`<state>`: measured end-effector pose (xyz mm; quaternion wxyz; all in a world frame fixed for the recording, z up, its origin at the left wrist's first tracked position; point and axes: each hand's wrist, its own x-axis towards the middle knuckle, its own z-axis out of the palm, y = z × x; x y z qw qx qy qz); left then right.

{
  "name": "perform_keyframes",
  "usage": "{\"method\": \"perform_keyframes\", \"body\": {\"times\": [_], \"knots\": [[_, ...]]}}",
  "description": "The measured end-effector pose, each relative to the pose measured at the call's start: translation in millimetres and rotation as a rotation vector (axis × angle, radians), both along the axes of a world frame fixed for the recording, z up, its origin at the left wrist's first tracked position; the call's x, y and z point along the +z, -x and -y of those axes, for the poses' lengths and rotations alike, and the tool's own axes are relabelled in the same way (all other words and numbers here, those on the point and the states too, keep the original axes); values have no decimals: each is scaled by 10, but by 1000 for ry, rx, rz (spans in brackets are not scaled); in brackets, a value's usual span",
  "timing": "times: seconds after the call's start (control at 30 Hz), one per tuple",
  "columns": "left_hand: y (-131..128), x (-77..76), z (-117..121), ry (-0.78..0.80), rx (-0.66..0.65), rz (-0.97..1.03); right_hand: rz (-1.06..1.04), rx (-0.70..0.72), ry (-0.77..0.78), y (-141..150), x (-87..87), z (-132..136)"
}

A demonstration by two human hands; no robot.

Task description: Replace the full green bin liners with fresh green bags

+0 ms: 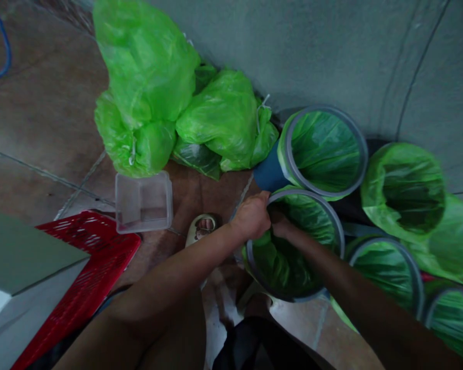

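Note:
A round trash bin (337, 226) with a grey rim stands just in front of me, lined with a green plastic bag (293, 267). On the left side of the rim my left hand (252, 215) is closed, its fingers wrapped over the edge and the liner there. My right hand (281, 224) reaches down inside the same bin, against the inner left wall close to my left hand. Its fingers are in shadow and partly hidden, so I cannot tell what they grip. Liner folds bunch below both hands.
Several other green-lined bins, including a back bin (326, 149), crowd the right side. Tied green garbage bags (146, 77) are piled against the grey wall (312, 46). Left of my feet are a clear plastic container (142, 203) and a red perforated crate (111, 252) on the tiled floor.

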<state>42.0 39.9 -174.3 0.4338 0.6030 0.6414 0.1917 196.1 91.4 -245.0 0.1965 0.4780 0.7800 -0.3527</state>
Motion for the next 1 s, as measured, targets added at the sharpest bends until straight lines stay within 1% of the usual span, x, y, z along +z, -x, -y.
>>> {"method": "perform_keyframes", "body": {"times": [0.03, 0.07, 0.1, 0.23, 0.3, 0.33, 0.4, 0.47, 0.5, 0.6, 0.67, 0.7, 0.77, 0.87, 0.93, 1.0], "knots": [[0, 3, -1, 4, -1, 0, 11, 15, 3, -2, 12, 50], [1, 2, -1, 7, -2, 1, 23, 37, 2, -18, 64, 102], [2, 0, -2, 5, -2, 5, 39, 66, -5, -47, 152, 153], [9, -21, 0, -20, -1, 23, 102, 179, -96, -299, 659, 295], [12, -23, -1, -16, -4, 31, 118, 160, -146, -472, 832, 315], [13, -22, -2, -10, -6, 33, 151, 127, -168, -556, 865, 310], [12, -17, -4, 0, -4, 34, 253, 53, -198, -689, 822, 276], [7, -16, -3, -1, 0, 29, 324, 13, -187, -743, 668, 223], [4, -18, -1, -8, 1, 24, 342, 6, -157, -734, 569, 198], [-5, -30, 5, -15, -1, 0, 403, 1, -27, -600, 297, 147], [-7, -36, 6, -6, -4, -20, 432, 9, 35, -493, 202, 130], [-7, -37, 6, -1, -4, -29, 426, 19, 52, -455, 192, 124], [-5, -35, 5, 3, -7, -39, 394, 43, 49, -425, 254, 115], [-2, -29, 2, -2, -11, -37, 335, 92, -19, -475, 506, 134], [-1, -27, 1, -7, -11, -29, 289, 181, -56, -534, 703, 191], [-3, -27, 1, -14, -6, -23, 263, 300, -47, -588, 838, 299]]}}
